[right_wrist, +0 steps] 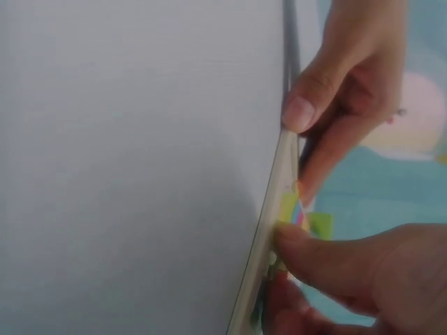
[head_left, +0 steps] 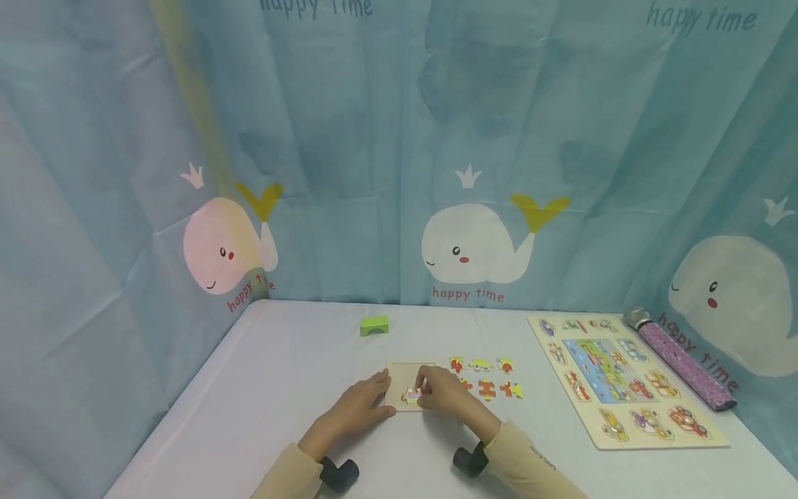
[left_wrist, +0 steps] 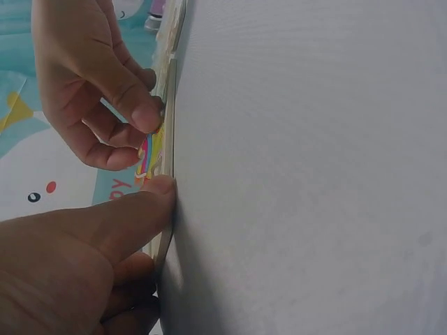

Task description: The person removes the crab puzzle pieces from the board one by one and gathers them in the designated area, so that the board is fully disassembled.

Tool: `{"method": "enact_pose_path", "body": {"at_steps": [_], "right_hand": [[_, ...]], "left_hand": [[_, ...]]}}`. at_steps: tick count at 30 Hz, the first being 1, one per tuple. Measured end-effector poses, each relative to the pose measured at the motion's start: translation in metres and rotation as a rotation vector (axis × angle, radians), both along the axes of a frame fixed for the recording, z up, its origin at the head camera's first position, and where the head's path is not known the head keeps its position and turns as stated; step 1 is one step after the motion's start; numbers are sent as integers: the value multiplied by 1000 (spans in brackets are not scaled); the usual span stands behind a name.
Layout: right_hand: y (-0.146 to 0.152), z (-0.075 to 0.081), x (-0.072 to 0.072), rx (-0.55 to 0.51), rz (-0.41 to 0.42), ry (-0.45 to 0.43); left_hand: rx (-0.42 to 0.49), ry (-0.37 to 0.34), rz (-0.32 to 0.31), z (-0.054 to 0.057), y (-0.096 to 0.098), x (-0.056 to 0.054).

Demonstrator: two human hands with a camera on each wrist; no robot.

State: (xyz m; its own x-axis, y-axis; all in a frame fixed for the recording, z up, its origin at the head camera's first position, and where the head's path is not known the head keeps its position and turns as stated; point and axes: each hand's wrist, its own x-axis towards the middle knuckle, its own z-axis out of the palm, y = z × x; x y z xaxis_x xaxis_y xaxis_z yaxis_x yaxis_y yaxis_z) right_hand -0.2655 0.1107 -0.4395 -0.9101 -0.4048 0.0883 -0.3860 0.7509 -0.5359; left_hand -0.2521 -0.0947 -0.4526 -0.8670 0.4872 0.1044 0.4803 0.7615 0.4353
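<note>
A small wooden puzzle tray [head_left: 402,374] lies flat on the white table in the head view. My left hand [head_left: 357,407] holds its left side, fingers at the far corner and thumb at the near one. Over the right part of the tray, my right hand [head_left: 444,389] pinches a colourful jigsaw piece [head_left: 411,396] at its right side. The piece lies low against the tray's near half. In the left wrist view, pink, blue and yellow stripes show on the jigsaw piece [left_wrist: 148,155]. Several loose jigsaw pieces [head_left: 487,389] lie in two rows right of the tray, one partly hidden by the right hand.
A green arch block [head_left: 374,325] stands behind the tray. To the right lies a large wooden picture puzzle board [head_left: 589,416], with a glittery pink microphone [head_left: 686,360] along its right side. A blue whale-print curtain [head_left: 349,242] hangs behind the table.
</note>
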Motion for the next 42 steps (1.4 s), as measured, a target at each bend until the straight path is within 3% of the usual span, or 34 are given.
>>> {"method": "enact_pose_path", "body": {"at_steps": [13,19,25,32,37,42], "right_hand": [[13,-2,-10,-148,-41,-138],[17,-4,-13,-182,-10,-134],[25,1,-13,-224,-31,-140],[53,10,-13,-246,-50,-150],[75,16,-9,-245,-109,-215],[101,15,-2,-235,-133,-226]], "left_hand": [[-11,-8,14,-1,2,0],[-9,-1,14,-3,1,-1],[-11,-4,15,-4,1,-3],[-23,0,19,-3,2,-2],[-20,-4,28,-2,1,-1],[-20,0,24,-2,1,-1]]}}
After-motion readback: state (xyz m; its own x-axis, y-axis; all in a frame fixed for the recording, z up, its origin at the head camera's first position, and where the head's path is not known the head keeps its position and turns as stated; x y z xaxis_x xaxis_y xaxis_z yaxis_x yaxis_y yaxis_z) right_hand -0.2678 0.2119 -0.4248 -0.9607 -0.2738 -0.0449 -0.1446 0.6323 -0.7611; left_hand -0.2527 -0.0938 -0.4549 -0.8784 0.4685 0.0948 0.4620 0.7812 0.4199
